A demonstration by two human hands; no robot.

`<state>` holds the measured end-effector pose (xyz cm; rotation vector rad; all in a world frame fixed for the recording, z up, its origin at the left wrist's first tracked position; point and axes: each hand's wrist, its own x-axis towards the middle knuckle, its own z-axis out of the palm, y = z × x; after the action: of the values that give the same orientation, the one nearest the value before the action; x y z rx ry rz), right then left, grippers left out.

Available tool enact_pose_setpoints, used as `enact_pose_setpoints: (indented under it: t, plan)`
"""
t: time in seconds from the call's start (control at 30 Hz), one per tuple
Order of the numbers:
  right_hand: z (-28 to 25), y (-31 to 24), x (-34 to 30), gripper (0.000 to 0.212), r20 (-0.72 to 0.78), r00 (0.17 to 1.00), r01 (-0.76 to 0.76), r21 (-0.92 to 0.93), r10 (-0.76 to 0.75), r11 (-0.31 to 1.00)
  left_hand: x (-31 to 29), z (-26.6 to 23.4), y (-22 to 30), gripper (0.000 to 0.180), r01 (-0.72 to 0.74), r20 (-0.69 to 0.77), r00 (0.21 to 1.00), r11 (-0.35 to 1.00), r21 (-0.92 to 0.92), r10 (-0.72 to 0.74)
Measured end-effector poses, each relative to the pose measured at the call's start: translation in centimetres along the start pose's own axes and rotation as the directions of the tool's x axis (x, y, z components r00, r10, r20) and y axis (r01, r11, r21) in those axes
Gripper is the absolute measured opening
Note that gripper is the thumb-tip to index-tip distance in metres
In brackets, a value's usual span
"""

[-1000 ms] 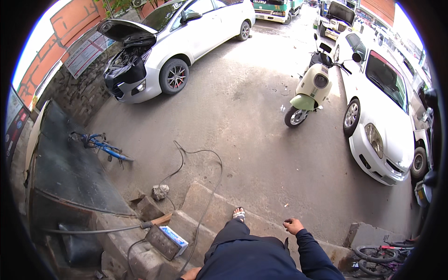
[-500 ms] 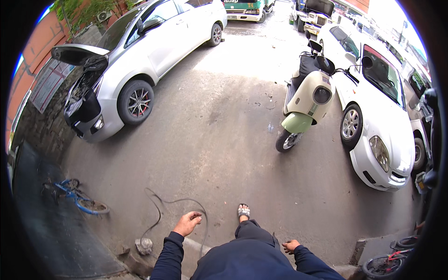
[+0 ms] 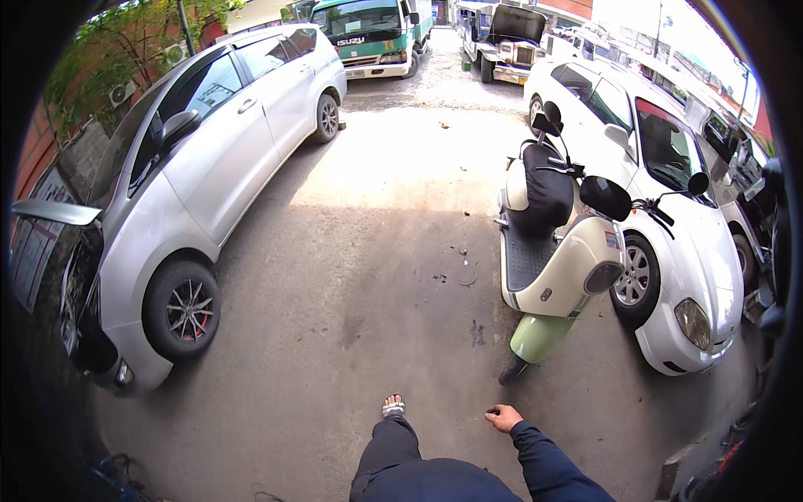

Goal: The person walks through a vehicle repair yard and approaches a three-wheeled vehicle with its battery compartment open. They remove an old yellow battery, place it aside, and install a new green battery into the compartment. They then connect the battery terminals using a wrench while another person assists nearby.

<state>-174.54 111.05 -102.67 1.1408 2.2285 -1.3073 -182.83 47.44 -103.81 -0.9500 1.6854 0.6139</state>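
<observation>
My right hand (image 3: pixel 503 417) hangs beside my body at the lower middle, with its dark sleeve (image 3: pixel 548 460) running down to the lower edge. Its fingers are curled together; whatever they hold, if anything, is too small to make out. My left hand is out of the picture. A sandalled foot (image 3: pixel 393 407) is set forward on the pavement. Nearest to the right hand stands a cream and pale green scooter (image 3: pixel 562 268), a short way ahead and apart from it.
A silver car (image 3: pixel 226 159) with its hood raised stands at the left, a white car (image 3: pixel 682 268) at the right beyond the scooter. Farther off are a green and white truck (image 3: pixel 368 33) and a jeep-like vehicle (image 3: pixel 506 46). Grey pavement (image 3: pixel 335 335) lies between.
I have moved forward: the cars and scooter look nearer, and the hose-like line and blue bicycle have mostly slid out below. My left hand has left the picture; my right hand has swung forward.
</observation>
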Motion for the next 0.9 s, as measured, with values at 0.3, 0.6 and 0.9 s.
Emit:
enact_pose_setpoints:
  t: [0.3,0.6,0.9]
  plan:
    - [0.7,-6.5,13.5,0.043,0.502,0.705,-0.528,-0.099,0.501,0.843,-4.5,-13.2,58.5,0.028,-0.616,-0.159,0.753,0.769,0.168,0.638]
    - [-7.2,-12.5,47.1,0.041,0.548,0.773,-0.154,-0.326,0.319,0.933,-8.8,-7.1,102.6,0.033,-0.831,-0.115,0.550,0.555,0.018,0.827]
    - [-39.2,-52.6,82.0,0.047,-0.211,0.975,0.110,0.203,-0.067,0.973,-3.1,-2.1,114.2,0.046,-0.135,0.034,0.990,0.862,0.489,0.135]
